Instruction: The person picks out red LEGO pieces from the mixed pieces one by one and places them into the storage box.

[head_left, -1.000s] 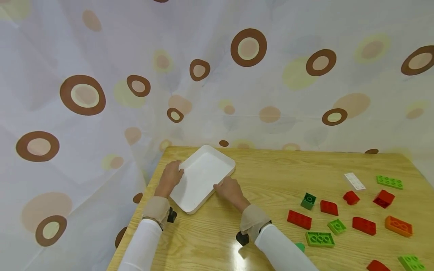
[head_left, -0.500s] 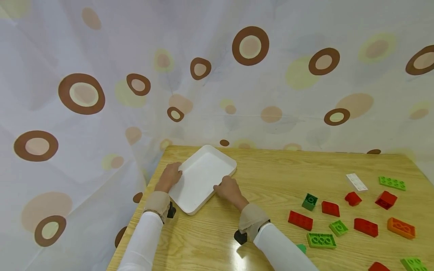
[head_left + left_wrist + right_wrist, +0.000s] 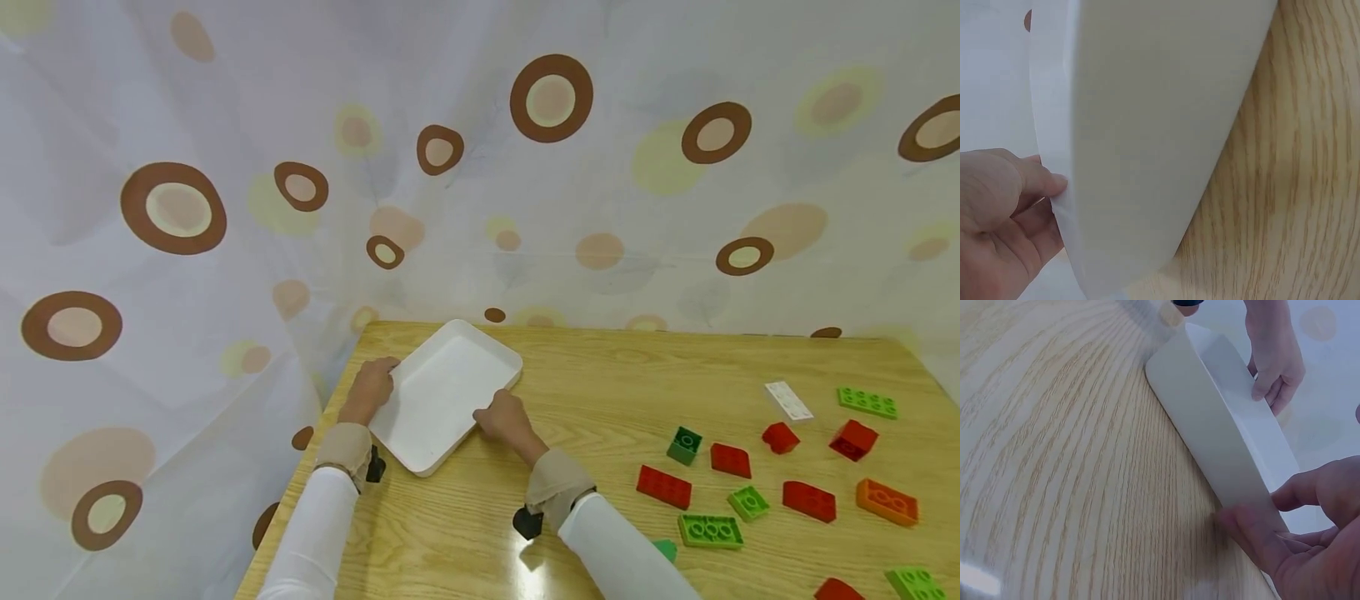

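Observation:
A shallow white tray (image 3: 450, 396) lies slantwise on the wooden table near its back left corner, with nothing in it. At its left side my left hand (image 3: 367, 392) holds the rim. The left wrist view shows that thumb (image 3: 1050, 182) over the edge of the tray wall (image 3: 1141, 125), the fingers curled on the outer side. My right hand (image 3: 510, 421) pinches the opposite long wall. In the right wrist view the right hand (image 3: 1316, 537) has its thumb on the inner side and fingers against the outer face of the wall (image 3: 1210, 431).
Toy building bricks lie scattered on the right, among them a red brick (image 3: 664, 487), a dark green brick (image 3: 684, 446), a lime brick (image 3: 711, 531), an orange brick (image 3: 887, 502) and a white plate brick (image 3: 789, 401). A dotted curtain (image 3: 480, 192) hangs behind and left of the table (image 3: 600, 367).
My left hand has shifted slightly left on the tray's rim. The right hand keeps its hold, and the tray and bricks stay about where they were; the head view has shifted slightly.

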`<state>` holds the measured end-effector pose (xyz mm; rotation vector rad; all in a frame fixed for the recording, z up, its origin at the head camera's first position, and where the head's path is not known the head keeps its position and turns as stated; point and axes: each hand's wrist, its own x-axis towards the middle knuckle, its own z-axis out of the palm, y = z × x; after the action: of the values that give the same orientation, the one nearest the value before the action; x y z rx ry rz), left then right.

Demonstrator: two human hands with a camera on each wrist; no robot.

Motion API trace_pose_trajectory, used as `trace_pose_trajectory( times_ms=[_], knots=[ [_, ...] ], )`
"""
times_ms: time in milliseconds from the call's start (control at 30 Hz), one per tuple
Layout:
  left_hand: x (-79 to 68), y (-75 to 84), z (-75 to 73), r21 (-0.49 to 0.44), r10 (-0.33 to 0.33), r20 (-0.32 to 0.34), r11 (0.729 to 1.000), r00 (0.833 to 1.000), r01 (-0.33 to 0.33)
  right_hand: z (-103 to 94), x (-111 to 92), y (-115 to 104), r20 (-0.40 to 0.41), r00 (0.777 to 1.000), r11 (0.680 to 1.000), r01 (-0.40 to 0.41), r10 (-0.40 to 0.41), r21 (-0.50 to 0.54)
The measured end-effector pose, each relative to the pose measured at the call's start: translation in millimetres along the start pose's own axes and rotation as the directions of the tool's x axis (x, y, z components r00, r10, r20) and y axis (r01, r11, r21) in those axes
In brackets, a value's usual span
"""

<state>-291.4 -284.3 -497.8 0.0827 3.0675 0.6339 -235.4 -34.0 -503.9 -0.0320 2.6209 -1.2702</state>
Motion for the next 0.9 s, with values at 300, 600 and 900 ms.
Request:
trace_pose_trajectory(
  times_ms=[300, 600, 900],
  knots=[
    [-6.2, -1.3, -8.9, -0.021, -0.001, 0.073, 1.000, 0.997, 0.002, -0.8, 2.3, 2.9, 0.006, 0.998, 0.992, -0.062, 0.061, 0.107],
    [-11.7, 6.0, -15.5, -0.048, 0.017, 0.098, 0.999, 0.995, -0.013, -15.2, 3.8, 4.9, 0.037, 0.994, 0.986, -0.110, 0.106, 0.129],
    [-23.9, 9.5, -13.5, -0.127, 0.030, 0.119, 0.992, 0.992, -0.015, -29.3, -0.1, 13.4, 0.052, 0.997, 0.997, -0.053, 0.050, 0.062]
  ],
)
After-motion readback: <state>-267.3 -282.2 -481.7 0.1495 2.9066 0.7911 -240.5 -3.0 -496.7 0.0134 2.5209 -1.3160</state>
